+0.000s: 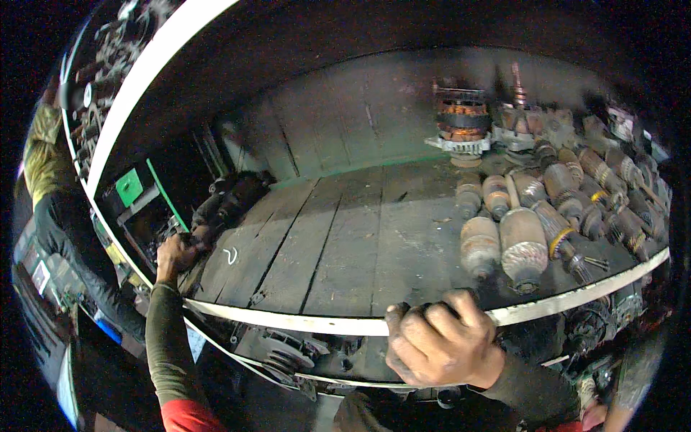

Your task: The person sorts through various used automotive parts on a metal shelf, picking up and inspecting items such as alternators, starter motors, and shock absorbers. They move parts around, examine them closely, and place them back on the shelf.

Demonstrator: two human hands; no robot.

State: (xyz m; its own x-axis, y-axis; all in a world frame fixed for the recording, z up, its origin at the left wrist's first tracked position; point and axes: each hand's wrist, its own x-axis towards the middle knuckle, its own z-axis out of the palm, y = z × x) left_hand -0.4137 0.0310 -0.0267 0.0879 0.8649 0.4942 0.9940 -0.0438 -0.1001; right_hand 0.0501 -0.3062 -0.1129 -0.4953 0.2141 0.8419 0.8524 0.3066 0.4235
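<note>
My right hand is closed over the white front edge of a shelf, its fingers curled on the upper side. At the shelf's left end, my left hand has its fingers bent round a dark, greasy metal part. Its fingertips are partly hidden. Behind that hand lies a row of similar dark cylindrical parts. Between my hands stretch the worn boards of the shelf, with a short piece of white wire on them.
Many motor armatures crowd the shelf's right side. An alternator with copper windings stands at the back. More metal parts sit on a lower level. Another person in a yellowish top is at the far left.
</note>
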